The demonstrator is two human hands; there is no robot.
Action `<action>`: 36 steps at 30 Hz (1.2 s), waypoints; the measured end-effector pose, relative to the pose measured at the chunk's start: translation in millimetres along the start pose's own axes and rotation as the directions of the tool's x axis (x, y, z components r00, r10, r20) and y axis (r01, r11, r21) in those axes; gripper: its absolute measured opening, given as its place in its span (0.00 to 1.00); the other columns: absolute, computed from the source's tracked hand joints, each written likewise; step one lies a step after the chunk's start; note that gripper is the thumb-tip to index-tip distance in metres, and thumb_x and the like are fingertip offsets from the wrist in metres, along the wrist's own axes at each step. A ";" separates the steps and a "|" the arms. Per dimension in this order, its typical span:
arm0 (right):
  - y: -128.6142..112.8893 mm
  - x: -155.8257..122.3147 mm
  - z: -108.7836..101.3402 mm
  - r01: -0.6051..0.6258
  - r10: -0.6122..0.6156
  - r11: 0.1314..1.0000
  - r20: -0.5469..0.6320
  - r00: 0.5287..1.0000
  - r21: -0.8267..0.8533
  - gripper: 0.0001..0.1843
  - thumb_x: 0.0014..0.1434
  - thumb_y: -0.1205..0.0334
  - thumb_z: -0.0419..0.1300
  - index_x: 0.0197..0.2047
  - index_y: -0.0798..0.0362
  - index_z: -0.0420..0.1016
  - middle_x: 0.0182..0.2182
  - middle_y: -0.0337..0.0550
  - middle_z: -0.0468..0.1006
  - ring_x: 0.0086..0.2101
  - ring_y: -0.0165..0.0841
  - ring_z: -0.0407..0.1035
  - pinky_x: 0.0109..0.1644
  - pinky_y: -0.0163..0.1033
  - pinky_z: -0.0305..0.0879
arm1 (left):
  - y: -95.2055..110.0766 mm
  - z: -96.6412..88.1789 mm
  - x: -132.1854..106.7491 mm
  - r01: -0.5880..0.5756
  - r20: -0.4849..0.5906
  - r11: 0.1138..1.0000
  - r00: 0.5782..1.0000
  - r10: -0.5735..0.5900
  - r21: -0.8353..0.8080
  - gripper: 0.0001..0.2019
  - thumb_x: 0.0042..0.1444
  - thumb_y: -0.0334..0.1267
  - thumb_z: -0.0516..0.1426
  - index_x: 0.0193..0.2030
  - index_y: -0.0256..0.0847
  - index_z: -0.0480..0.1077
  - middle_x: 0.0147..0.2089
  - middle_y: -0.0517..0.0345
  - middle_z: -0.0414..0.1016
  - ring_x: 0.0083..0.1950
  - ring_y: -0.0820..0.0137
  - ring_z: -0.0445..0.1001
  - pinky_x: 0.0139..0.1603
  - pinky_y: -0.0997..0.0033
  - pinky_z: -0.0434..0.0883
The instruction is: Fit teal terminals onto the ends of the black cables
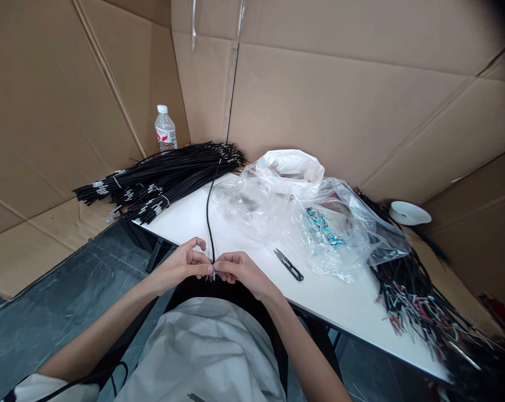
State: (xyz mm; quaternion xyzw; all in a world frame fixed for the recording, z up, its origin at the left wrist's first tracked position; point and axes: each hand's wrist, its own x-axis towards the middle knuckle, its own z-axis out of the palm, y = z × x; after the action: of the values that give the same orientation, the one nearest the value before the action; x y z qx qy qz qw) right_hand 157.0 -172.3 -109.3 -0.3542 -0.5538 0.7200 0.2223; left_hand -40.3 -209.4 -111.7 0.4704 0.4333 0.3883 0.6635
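Note:
One black cable point(209, 215) runs from the far side of the white table toward me, its near end at the table's front edge. Frayed, pale strands point(211, 276) stick out of that end. My left hand point(189, 264) pinches the cable end from the left, thumb and fingertips pressed together. From the right, my right hand point(237, 268) pinches the same end, its fingertips almost touching the left ones. To the right of my hands lies a pair of black thread snips point(288, 264), touched by neither hand.
Bundled black cables point(160, 178) are piled at the back left, before a water bottle point(165, 131). Clear plastic bags point(331, 229) with small teal parts cover the back middle. Cables with coloured wire ends point(415, 307) lie right, near a white round dish point(410, 213). Cardboard walls point(319, 84) enclose the table.

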 end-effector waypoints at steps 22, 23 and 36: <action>6.6 5.7 -2.3 -0.091 0.079 0.970 0.062 0.995 0.227 0.10 0.42 0.62 0.71 0.23 0.57 0.75 0.15 0.28 0.59 0.19 0.20 0.43 0.27 0.38 0.32 | 3.1 -6.4 5.8 0.033 0.097 0.999 0.995 -0.036 0.030 0.24 0.54 0.42 0.68 0.44 0.42 0.56 0.31 0.63 0.77 0.30 0.76 0.67 0.34 0.74 0.61; 6.6 5.7 -2.2 -0.093 0.080 0.966 0.063 0.995 0.241 0.09 0.42 0.62 0.70 0.23 0.57 0.75 0.15 0.28 0.57 0.19 0.20 0.42 0.26 0.37 0.32 | 4.2 -6.4 4.7 0.035 0.101 0.999 0.994 -0.038 0.031 0.25 0.53 0.42 0.69 0.44 0.42 0.55 0.30 0.63 0.77 0.30 0.76 0.66 0.34 0.74 0.60; 6.6 12.8 -0.1 -0.197 0.143 0.885 0.155 0.977 0.422 0.08 0.38 0.67 0.66 0.20 0.56 0.69 0.15 0.27 0.54 0.20 0.19 0.41 0.23 0.31 0.34 | -5.2 -7.4 10.6 0.031 0.169 0.999 0.985 -0.038 0.041 0.30 0.47 0.46 0.69 0.44 0.43 0.53 0.28 0.68 0.70 0.29 0.77 0.67 0.31 0.76 0.57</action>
State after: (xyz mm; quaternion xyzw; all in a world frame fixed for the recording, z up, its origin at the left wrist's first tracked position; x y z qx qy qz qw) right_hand 149.2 -165.0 -119.0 -0.2990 -0.3582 0.8620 0.1982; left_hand -43.2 -198.8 -120.3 0.5066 0.3904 0.3269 0.6957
